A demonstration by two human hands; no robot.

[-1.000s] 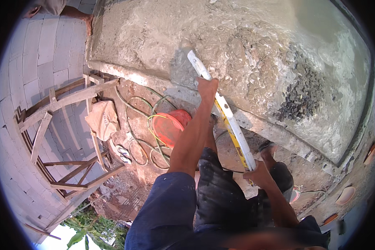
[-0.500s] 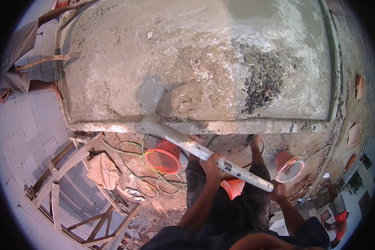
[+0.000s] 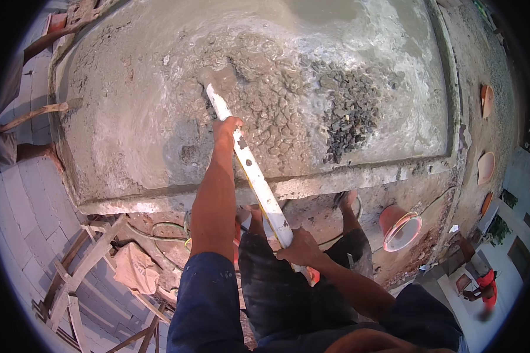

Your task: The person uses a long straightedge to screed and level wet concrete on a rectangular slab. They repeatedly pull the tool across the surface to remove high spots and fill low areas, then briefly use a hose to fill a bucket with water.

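My left hand (image 3: 227, 125) is wrapped round a long white handle (image 3: 254, 173) with chipped, dark-spotted paint, reaching out over the wet concrete mix (image 3: 265, 123). Close to my body, my right hand (image 3: 302, 247) grips the same handle near its lower end. The handle slants away to the left, and its far end meets the grey mix. Whatever head it carries is sunk there, so I cannot tell its kind. Dark gravel (image 3: 356, 112) lies in a heap on the mix, right of the handle.
A low concrete rim (image 3: 335, 177) bounds the mix in front of my legs. A red bucket (image 3: 394, 226) stands right. Wooden frames (image 3: 80, 267) and a sack (image 3: 137, 267) lie left. Another person's leg and a wooden handle (image 3: 38, 115) are at the far left.
The handle has swung steeper and moved forward into the mix. My left arm has stretched out over the rim, and my right hand has come left and nearer the middle.
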